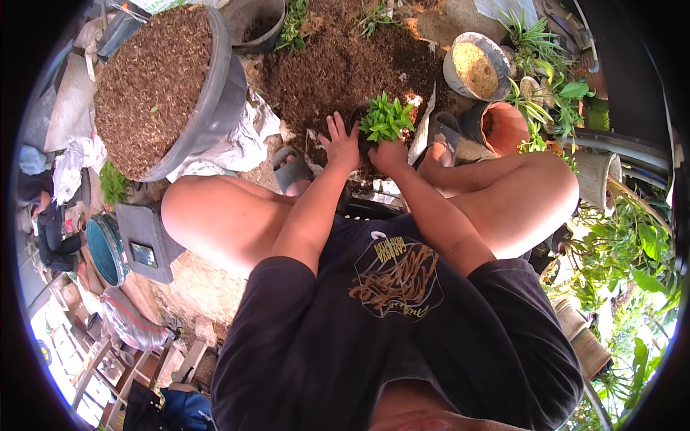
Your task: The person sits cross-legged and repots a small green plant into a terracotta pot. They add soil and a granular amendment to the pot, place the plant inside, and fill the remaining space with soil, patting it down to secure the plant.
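Note:
A small bushy green plant (386, 118) stands in a dark pot (364, 144) between my feet. My left hand (343, 146) is at the pot's left side, fingers spread, its thumb by the rim. Whether it touches the pot is unclear. Close against the plant's near side, my right hand (389, 156) has its fingers curled downward. Leaves and the hand itself hide those fingertips, so any hold on the pot or stem cannot be made out. Loose brown potting mix (323, 75) spreads over the ground beyond both hands.
A large black tub (223, 102) heaped with brown mix stands at left. At right are a bowl of yellowish grainy material (452, 70) and a tipped terracotta-coloured pot (509, 129). A phone (143, 255) lies on a dark stool (135, 226). Another person (56, 231) is at far left.

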Demonstrator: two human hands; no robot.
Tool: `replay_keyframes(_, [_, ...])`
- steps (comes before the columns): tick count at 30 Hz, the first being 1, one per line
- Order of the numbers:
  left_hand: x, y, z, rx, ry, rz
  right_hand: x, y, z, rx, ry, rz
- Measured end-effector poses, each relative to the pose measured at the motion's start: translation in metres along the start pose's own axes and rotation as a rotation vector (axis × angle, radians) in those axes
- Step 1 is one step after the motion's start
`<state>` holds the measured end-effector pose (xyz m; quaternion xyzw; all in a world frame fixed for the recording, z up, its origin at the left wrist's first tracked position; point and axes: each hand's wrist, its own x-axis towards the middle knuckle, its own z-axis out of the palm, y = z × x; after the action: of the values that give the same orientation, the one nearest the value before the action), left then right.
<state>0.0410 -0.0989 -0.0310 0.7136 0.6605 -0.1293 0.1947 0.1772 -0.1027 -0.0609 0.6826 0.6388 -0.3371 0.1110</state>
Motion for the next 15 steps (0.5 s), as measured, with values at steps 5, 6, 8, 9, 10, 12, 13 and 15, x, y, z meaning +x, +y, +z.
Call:
replay_keyframes(5, [0.016, -0.011, 0.023, -0.050, 0.039, 0.035, -0.005, 0.009, 0.006, 0.003, 0.226, -0.099])
replay_keyframes(6, [0.014, -0.010, 0.017, -0.099, 0.119, 0.073, -0.004, 0.010, 0.007, 0.004, 0.226, -0.089])
replay_keyframes(8, [0.019, -0.003, 0.003, 0.015, -0.018, 0.036, 0.000, 0.013, 0.008, 0.023, 0.230, -0.083])
replay_keyframes(9, [0.015, -0.001, -0.003, 0.071, -0.093, 0.011, -0.002, 0.012, 0.005, 0.040, 0.227, -0.090])
replay_keyframes(10, [0.017, -0.004, 0.003, 0.074, -0.121, -0.015, -0.002, 0.011, 0.005, 0.057, 0.223, -0.097])
replay_keyframes(12, [0.024, -0.010, 0.012, 0.079, -0.172, -0.063, 0.003, 0.012, 0.011, 0.042, 0.191, -0.097])
replay_keyframes(13, [0.024, -0.011, 0.011, 0.056, -0.173, -0.055, 0.006, 0.014, 0.012, 0.033, 0.179, -0.097])
replay_keyframes(15, [0.018, -0.012, 0.007, 0.010, -0.178, -0.044, 0.005, 0.015, 0.013, 0.065, 0.245, -0.115])
